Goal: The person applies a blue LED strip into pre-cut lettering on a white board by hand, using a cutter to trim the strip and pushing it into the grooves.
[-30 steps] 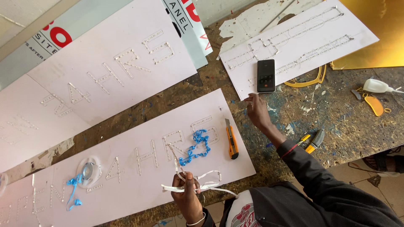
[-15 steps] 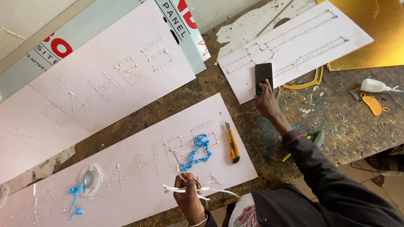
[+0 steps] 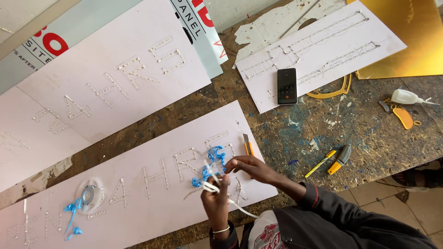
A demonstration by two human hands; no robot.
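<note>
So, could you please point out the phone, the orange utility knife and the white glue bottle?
Phone point(image 3: 286, 85), head view, middle of its dark screen.
Orange utility knife point(image 3: 248, 146), head view, on its orange handle.
White glue bottle point(image 3: 406, 97), head view, on its body.

On the counter point(image 3: 369, 138) lie four white lettered boards — one point(image 3: 152, 184) nearest the two hands point(image 3: 217, 203) point(image 3: 249, 167) — plus one black phone point(image 3: 286, 85), one gold sheet point(image 3: 406, 32), one white glue bottle point(image 3: 406, 97) and one tape roll point(image 3: 89, 195).

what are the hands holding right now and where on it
The left hand pinches a thin white strip near its upper end, the rest trailing down. The right hand meets it at that end; its own grip cannot be told.
</note>
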